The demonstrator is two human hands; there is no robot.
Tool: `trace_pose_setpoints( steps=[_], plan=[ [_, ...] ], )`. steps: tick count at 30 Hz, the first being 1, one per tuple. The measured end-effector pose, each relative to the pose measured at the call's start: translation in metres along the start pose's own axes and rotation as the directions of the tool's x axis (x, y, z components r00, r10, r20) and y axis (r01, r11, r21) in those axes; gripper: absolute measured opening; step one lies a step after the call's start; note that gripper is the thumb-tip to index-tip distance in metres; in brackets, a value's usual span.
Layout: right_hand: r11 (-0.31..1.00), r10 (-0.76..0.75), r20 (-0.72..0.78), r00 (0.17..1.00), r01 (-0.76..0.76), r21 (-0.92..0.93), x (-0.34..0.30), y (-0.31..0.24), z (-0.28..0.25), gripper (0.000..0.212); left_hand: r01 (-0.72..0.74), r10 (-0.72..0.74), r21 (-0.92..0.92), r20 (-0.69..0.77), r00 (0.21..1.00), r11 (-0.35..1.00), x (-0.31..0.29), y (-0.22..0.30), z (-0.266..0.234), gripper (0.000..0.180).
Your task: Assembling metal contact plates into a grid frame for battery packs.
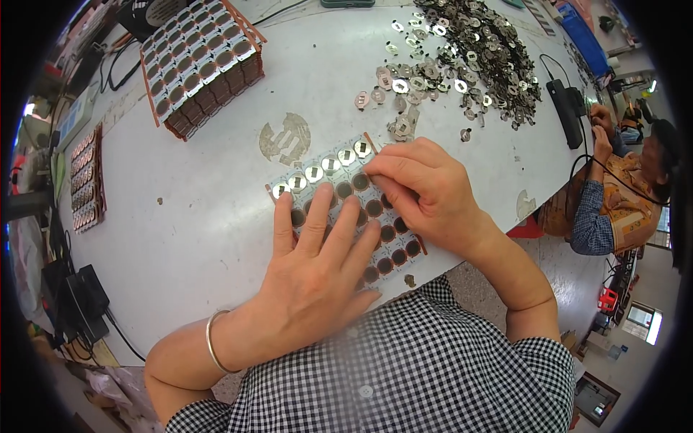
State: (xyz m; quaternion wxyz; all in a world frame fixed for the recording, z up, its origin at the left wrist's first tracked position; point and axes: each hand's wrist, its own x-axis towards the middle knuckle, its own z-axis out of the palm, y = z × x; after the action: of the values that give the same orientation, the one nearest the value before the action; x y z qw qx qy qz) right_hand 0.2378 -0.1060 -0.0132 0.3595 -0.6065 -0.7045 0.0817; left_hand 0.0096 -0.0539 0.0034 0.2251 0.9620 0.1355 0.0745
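Observation:
In front of me on the white table lies a circuit-board panel [388, 233] with rows of dark round pads. Bright round metal pieces [330, 164] cover the pads of its far row. My left hand [307, 281] rests over the panel's left part, palm down and fingers spread, hiding some pads. At the right end of the second row, my right hand [433, 191] is closed in a pinch, its fingertips touching the panel. Whatever is between those fingertips is hidden. Just beyond that hand, a few loose metal pieces [402, 128] lie on the table.
A large heap of small metal pieces [491, 58] spreads over the far right. Far left stands a tall stack of panels [198, 68]; a smaller stack [86, 184] sits near the left edge. Black adapters [81, 303] with cables lie left. Another person [621, 195] sits at right beyond a black device [564, 113].

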Motion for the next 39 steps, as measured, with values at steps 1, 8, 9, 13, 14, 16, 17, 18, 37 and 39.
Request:
trace_pose_setpoints(
  steps=[1,8,9,13,14,16,17,18,37,39],
  plan=[
    [0.999,0.026,0.000,1.000,-0.026,0.038,0.001,-0.002,0.001,0.026,0.005,-0.005,0.011,-0.008,1.000,1.000,-0.001,0.000,0.001,0.076],
    [0.999,0.006,-0.059,0.998,-0.007,-0.031,-0.007,-0.010,0.010,0.031,0.017,-0.015,0.019,-0.084,0.996,1.000,0.001,0.003,0.002,0.072],
    [0.999,0.007,-0.061,0.998,-0.009,-0.037,-0.007,-0.012,0.010,0.031,0.011,-0.009,0.018,-0.086,0.996,1.000,0.001,0.003,0.002,0.072],
    [0.994,0.043,-0.082,0.996,-0.051,-0.100,-0.008,-0.021,0.013,0.031,0.006,-0.006,0.016,-0.010,1.000,1.000,-0.002,0.001,0.002,0.076],
    [0.991,0.032,-0.086,0.996,-0.043,-0.128,-0.009,-0.021,0.013,0.031,0.006,-0.006,0.018,-0.006,1.000,1.000,-0.001,0.001,0.002,0.076],
    [0.987,0.025,-0.065,0.998,-0.035,-0.158,-0.009,-0.023,0.010,0.030,0.002,-0.002,0.020,-0.006,1.000,1.000,0.000,0.001,0.001,0.077],
    [0.983,0.021,-0.042,0.999,-0.028,-0.184,-0.009,-0.024,0.009,0.029,0.001,-0.001,0.020,-0.004,1.000,1.000,-0.001,0.002,0.001,0.077],
    [0.983,0.021,-0.045,0.999,-0.029,-0.183,-0.010,-0.025,0.009,0.029,-0.001,0.001,0.023,-0.002,1.000,1.000,-0.002,0.001,0.001,0.077],
    [0.977,0.203,0.028,0.979,-0.200,-0.080,0.011,0.045,-0.031,0.018,-0.026,0.027,0.035,-0.015,1.000,0.999,-0.001,-0.001,0.001,0.078],
    [0.982,0.138,0.024,0.990,-0.133,-0.135,0.001,0.041,-0.038,0.017,-0.025,0.025,0.034,-0.014,1.000,0.999,-0.002,-0.001,0.000,0.078]
  ],
)
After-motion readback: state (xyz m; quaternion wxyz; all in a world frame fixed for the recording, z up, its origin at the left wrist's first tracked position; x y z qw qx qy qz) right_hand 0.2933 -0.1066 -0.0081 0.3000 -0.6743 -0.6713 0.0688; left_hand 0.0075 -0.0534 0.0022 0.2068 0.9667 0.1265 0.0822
